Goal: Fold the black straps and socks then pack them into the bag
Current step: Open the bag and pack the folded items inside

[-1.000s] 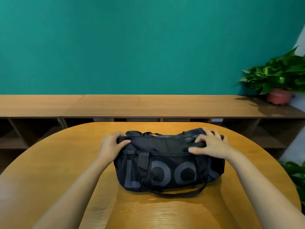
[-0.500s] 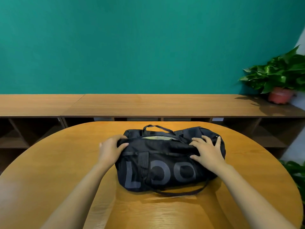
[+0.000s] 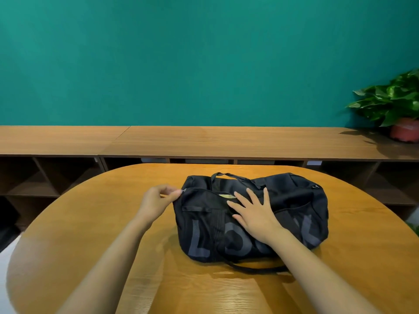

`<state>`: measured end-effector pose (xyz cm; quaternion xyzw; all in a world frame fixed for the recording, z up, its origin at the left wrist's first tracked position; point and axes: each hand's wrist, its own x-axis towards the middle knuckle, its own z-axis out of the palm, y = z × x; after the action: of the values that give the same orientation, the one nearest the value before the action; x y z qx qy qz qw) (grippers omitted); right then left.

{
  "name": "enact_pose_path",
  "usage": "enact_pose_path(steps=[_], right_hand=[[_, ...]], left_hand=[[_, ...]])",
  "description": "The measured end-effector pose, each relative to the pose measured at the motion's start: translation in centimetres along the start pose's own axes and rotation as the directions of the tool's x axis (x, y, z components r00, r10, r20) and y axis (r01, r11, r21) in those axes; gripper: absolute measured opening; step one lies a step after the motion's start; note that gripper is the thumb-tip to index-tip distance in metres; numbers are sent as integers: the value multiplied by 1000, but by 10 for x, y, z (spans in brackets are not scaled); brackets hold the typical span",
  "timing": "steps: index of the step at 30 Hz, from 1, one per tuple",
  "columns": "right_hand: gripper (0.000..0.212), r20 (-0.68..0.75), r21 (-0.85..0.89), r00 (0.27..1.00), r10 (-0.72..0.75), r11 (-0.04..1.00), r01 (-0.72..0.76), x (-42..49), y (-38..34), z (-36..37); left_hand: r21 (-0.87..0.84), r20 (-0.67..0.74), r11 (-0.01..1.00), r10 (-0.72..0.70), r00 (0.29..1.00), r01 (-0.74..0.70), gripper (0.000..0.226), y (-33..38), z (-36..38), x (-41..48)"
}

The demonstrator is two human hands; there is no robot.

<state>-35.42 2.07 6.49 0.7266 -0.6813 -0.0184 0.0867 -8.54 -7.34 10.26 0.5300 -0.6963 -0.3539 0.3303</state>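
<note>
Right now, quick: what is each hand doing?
Left hand: closed, pinching what looks like the zipper pull at the left end of the bag.
Right hand: open, fingers spread, resting flat on top of the bag.

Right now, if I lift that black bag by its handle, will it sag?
Probably sags: the bag creases under the right hand. Likely grippy, its fabric looks matte. Unlikely to roll; it lies slumped on the table.

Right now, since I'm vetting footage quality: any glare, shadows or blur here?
Head view: glare streaks the near table; the plant casts a shadow on the shelf top; the black bag loses detail; the left hand pinching the zipper pull is sharp.
</note>
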Motion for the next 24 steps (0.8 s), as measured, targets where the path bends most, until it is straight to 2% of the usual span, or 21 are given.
enact_pose_path(steps=[2,4,9,11,15,18,21,24], right_hand=[[39,8,89,999,31,996,-32,7,-8,-9],[35,-72,192,996,54,981,-39,15,-20,-18],[31,-253,434,967,34,897,83,45,-65,-47],[33,-230,494,973,26,864,94,61,-82,-54],[37,-35,528,999,15,849,5,88,-102,-56],[34,51,696,997,56,714,-76,99,-107,-54],[34,28,813,988,152,572,-111,102,-110,-53],[28,-70,841,971,229,537,-66,100,-114,-51]], left_hand=[[-127,-7,990,-70,998,69,15,0,-6,-1],[-204,9,969,-138,990,137,13,-1,-9,0],[-262,24,947,-187,982,186,16,3,-4,6],[-282,8,941,-191,982,186,16,6,-2,8],[-332,13,919,-221,975,212,23,7,1,11],[-363,-7,910,-219,976,201,30,3,-1,10],[-382,-43,911,-188,981,158,31,1,-3,8],[-409,-61,902,-180,982,140,33,1,-3,6]])
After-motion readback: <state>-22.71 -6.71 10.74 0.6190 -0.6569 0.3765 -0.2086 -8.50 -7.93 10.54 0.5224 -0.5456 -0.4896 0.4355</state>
